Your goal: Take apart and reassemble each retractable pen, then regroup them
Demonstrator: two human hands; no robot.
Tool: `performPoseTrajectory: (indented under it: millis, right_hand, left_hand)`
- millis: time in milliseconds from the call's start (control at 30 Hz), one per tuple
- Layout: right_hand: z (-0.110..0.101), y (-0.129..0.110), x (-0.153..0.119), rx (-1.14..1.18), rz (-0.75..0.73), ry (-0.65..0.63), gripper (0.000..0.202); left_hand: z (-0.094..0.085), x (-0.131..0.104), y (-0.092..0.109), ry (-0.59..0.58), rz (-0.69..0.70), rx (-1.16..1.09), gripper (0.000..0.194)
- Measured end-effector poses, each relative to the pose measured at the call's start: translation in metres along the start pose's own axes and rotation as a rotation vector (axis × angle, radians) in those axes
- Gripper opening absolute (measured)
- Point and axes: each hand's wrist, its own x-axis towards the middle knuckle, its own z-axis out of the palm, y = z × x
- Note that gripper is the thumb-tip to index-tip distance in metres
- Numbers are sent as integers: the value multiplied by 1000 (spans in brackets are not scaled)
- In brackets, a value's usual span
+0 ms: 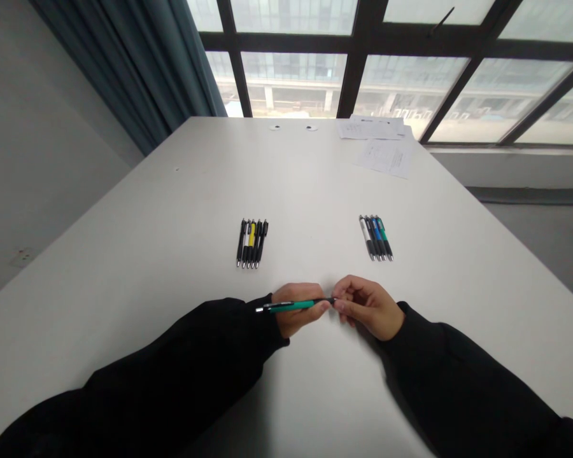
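A green and black ballpoint pen (291,306) lies nearly level across my left hand (300,308), whose thumb and fingers are closed round its dark grip. The clicker end points left, over my wrist. My right hand (367,306) pinches the tip end of the same pen between thumb and fingers; the very tip is hidden there. Beyond my left hand lies a row of several pens (251,245), mostly black, with one yellow and one white. Past my right hand is a second row of pens (376,238) in white, black, blue and green.
Both rows rest on a large white table (310,184). Printed papers (384,156) lie at its far right corner, near the window. Two cable holes (310,128) sit along the far edge. A blue-grey curtain (148,57) hangs at the left.
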Motion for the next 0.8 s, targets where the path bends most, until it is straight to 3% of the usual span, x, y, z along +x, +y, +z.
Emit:
performPoseTrajectory:
  millis: [67,267,467,800]
  right_hand:
    - [0,-1,0,47,-28,4,35]
    - [0,1,0,-2,-9,30,24]
    - [0,0,-2,19,-108,73,24]
    - [0,-1,-1,-70,-17,117,27]
  left_hand:
    - [0,0,-2,12,-11,-2,41]
    - [0,0,-3,14,-11,-20,41]
    - [0,1,-2,41,-16,-73,38]
    - [-1,3,-2,52,16,-60,35]
